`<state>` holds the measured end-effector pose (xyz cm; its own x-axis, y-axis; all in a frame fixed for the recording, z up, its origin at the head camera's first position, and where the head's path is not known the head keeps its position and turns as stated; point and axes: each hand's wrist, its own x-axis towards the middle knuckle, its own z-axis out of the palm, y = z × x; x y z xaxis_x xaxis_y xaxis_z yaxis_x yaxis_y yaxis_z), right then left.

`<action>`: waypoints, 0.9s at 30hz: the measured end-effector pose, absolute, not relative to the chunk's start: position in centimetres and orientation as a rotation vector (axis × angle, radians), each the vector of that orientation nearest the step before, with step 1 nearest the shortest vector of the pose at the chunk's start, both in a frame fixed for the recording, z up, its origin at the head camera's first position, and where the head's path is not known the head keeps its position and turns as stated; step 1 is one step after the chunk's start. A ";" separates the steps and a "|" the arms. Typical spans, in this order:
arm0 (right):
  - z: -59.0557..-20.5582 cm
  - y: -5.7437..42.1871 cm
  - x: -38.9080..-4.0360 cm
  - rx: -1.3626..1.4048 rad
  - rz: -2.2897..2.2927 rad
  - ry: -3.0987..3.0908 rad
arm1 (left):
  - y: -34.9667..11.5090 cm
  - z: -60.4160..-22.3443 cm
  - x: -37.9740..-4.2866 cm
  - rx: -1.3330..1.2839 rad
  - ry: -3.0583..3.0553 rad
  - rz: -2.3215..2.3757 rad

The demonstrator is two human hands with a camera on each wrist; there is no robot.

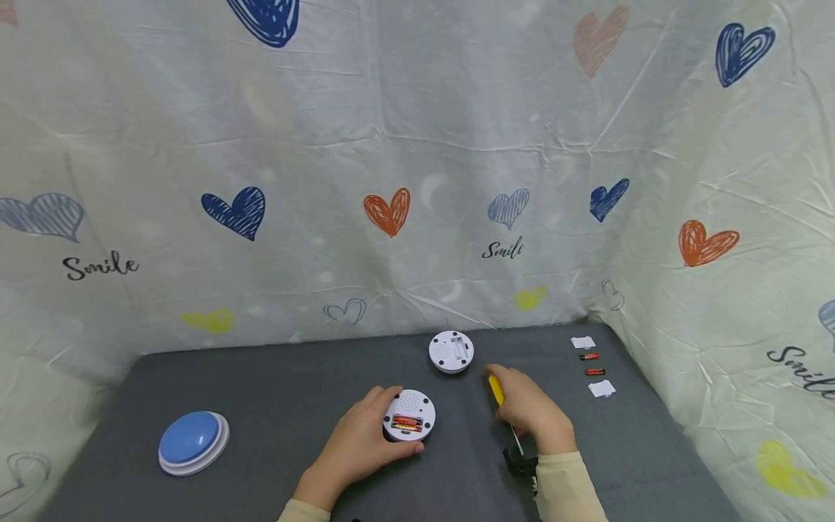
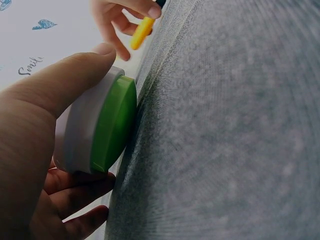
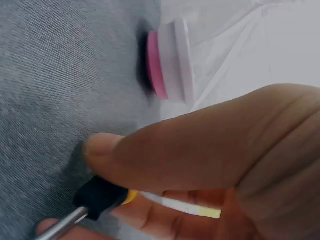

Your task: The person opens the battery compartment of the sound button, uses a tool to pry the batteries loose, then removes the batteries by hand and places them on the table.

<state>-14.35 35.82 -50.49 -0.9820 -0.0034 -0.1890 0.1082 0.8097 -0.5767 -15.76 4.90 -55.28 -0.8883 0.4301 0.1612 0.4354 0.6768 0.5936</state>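
My left hand (image 1: 362,438) grips a round push-button device (image 1: 409,404) by its sides, thumb near and fingers at the far side. It lies face down, white base up; its green dome (image 2: 116,125) shows underneath in the left wrist view. Two red batteries (image 1: 407,423) sit in its uncovered compartment. To the right, my right hand (image 1: 527,406) holds a screwdriver (image 1: 496,390) by its yellow handle, the metal shaft pointing back toward me. Close up, the thumb lies by the screwdriver's black collar (image 3: 101,196).
A second upturned white device (image 1: 451,351), pink dome (image 3: 156,65) down, stands farther back with its battery slots bare. At right lie two white covers (image 1: 601,388) and two loose batteries (image 1: 595,372). A blue-domed button (image 1: 189,438) sits at left. A patterned curtain (image 1: 313,268) hangs behind the grey table (image 1: 280,384).
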 end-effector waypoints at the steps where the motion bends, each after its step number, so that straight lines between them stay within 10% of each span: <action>1: -50.3 35.9 -14.4 0.074 -0.901 2.838 | 4.9 -55.3 -15.7 -0.743 -2.867 -1.021; 27: -46.6 31.6 -13.5 -0.505 -2.161 2.365 | 5.0 -55.2 -15.9 -0.748 -2.917 -0.995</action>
